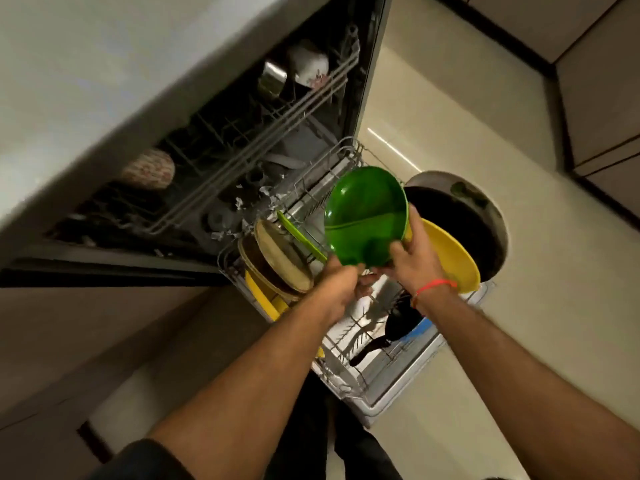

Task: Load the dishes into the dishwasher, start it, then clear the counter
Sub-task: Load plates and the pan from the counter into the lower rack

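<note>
1. Hands first: your left hand [341,284] and your right hand [414,258] both grip the bottom edge of the green plate [365,216], fingers curled round it.
2. You hold the green plate tilted, above the pulled-out bottom rack [346,355] of the dishwasher [221,140].
3. Brown plates [280,261] stand on edge in the rack, left of your hands.
4. A yellow plate [450,258] stands behind your right hand.
5. Cups [308,65] sit in the top rack.
</note>
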{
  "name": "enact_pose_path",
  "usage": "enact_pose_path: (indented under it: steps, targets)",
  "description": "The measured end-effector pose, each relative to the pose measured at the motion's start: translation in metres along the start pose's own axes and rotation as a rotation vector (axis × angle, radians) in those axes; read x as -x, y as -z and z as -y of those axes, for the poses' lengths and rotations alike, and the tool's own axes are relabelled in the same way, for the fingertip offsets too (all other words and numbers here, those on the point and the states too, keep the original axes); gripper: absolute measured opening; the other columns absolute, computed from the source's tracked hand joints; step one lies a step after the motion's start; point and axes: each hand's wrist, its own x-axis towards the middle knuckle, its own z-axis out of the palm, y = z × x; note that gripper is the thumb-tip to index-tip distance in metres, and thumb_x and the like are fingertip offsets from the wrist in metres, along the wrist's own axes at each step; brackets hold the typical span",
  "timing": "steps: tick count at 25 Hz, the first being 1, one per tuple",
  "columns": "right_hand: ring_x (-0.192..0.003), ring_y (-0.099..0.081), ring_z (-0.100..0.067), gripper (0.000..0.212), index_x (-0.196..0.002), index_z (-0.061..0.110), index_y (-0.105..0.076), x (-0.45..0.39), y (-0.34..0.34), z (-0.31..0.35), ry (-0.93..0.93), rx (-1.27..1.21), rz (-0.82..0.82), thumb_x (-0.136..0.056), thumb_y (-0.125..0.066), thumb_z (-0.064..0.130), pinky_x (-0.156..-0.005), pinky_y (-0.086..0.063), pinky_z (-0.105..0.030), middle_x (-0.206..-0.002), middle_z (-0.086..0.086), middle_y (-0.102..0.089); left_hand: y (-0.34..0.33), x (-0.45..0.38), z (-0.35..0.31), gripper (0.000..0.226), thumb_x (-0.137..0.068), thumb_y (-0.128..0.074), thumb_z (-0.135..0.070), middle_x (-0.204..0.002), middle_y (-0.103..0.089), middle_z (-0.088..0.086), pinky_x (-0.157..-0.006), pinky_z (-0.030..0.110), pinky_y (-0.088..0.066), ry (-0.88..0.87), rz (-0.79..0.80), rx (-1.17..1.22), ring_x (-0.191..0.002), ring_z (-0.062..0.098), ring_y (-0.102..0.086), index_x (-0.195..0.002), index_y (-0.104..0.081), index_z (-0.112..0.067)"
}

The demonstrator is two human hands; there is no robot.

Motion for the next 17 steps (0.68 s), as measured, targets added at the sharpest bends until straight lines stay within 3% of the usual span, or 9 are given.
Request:
enact_pose_path:
  steps: [2,5,8,11,14,17]
  targets:
    - [-0.095,-0.063,-0.027,0.082,-0.152,0.045,-0.023,-0.045,-0.018,-0.019,0.098,0.276,-0.052,-0.091,-0.044,-0.006,-0.085,-0.054,-0.044,-0.104,-0.009,-0.065,-0.015,-0.048,0.005,0.038,-0.104,-0.034,0.005,-0.098,-0.066,0.001,-0.046,0.02,-0.053,-0.005,0.028,-0.007,-0.064,0.011,-0.066,-0.128,-0.049,-0.021]
    - [-0.083,-0.058,-0.031,0.082,-0.156,0.036,-0.021,-0.102,-0.045,-0.046,0.18,0.426,-0.097,-0.089,-0.044,-0.005,-0.071,-0.043,-0.034,-0.093,-0.018,-0.059,-0.03,-0.112,0.009,0.043,-0.107,-0.035,-0.004,-0.11,-0.068,0.007,-0.051,0.024,-0.055,-0.037,0.051,-0.018,-0.063,0.011,-0.066,-0.146,-0.045,-0.018]
    - [-0.098,-0.061,-0.038,0.08,-0.156,0.036,-0.019,-0.142,-0.063,-0.071,0.213,0.518,-0.075,-0.091,-0.043,-0.003,-0.078,-0.043,-0.036,-0.105,-0.023,-0.062,-0.028,-0.151,0.009,0.043,-0.106,-0.046,-0.01,-0.129,-0.066,0.013,-0.04,0.018,-0.047,-0.066,0.062,-0.015,-0.063,0.011,-0.063,-0.147,-0.047,-0.023]
    - [-0.104,-0.061,-0.037,0.077,-0.156,0.035,-0.019,-0.16,-0.072,-0.085,0.23,0.525,-0.113,-0.093,-0.044,-0.001,-0.082,-0.043,-0.035,-0.112,-0.024,-0.063,-0.02,-0.175,0.008,0.044,-0.106,-0.046,-0.011,-0.123,-0.067,0.006,-0.04,0.016,-0.044,-0.083,0.095,-0.062,-0.053,0.002,-0.062,-0.148,-0.046,-0.026]
    - [-0.096,-0.064,-0.033,0.083,-0.156,0.042,-0.014,-0.166,-0.07,-0.094,0.289,0.601,-0.099,-0.093,-0.047,-0.002,-0.081,-0.048,-0.037,-0.105,-0.019,-0.065,-0.016,-0.192,0.005,0.044,-0.107,-0.042,-0.011,-0.141,-0.061,0.01,-0.049,0.021,-0.051,-0.094,0.15,-0.118,-0.064,0.002,-0.064,-0.147,-0.047,-0.03]
    - [-0.092,-0.066,-0.032,0.09,-0.153,0.048,-0.004,-0.172,-0.076,-0.098,0.324,0.81,0.11,-0.094,-0.053,0.002,-0.083,-0.054,-0.04,-0.098,-0.014,-0.064,-0.009,-0.194,0.005,0.042,-0.108,-0.039,-0.015,-0.143,-0.06,0.007,-0.062,0.029,-0.059,-0.086,0.133,-0.131,-0.088,0.011,-0.07,-0.147,-0.046,-0.028]
